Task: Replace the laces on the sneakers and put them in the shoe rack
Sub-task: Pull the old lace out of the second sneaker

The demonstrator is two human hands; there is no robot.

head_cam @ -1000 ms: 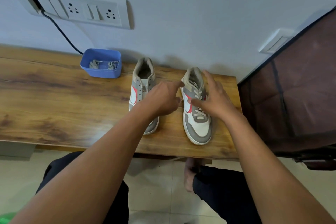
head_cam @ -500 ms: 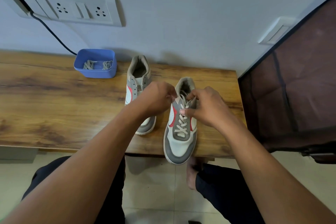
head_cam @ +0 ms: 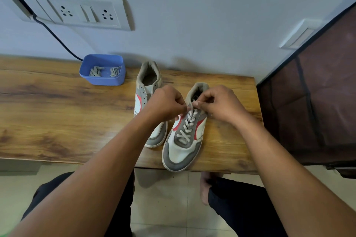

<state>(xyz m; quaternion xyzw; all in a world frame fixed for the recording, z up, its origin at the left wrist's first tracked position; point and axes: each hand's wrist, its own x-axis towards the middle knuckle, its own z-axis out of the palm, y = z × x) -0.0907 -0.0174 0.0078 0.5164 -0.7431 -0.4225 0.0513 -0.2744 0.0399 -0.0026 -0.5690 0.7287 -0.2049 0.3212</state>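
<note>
Two white, grey and red sneakers stand on the wooden table (head_cam: 57, 117). The right sneaker (head_cam: 183, 148) is laced, its toe at the table's front edge. My left hand (head_cam: 165, 105) and my right hand (head_cam: 219, 105) both pinch the top of its lace (head_cam: 187, 125) near the tongue. The left sneaker (head_cam: 148, 86) stands behind, partly hidden by my left hand; it shows no lace. A blue tub (head_cam: 103, 70) at the back holds two bundled grey laces (head_cam: 105, 71).
A dark mesh-fronted shoe rack (head_cam: 312, 102) stands right of the table. A socket panel (head_cam: 77, 12) with a black cable hangs on the wall above. My knees and a bare foot are over the tiled floor below.
The right sneaker was pulled forward to the table's front edge. Both hands went from open around the shoe to pinching the lace at its top.
</note>
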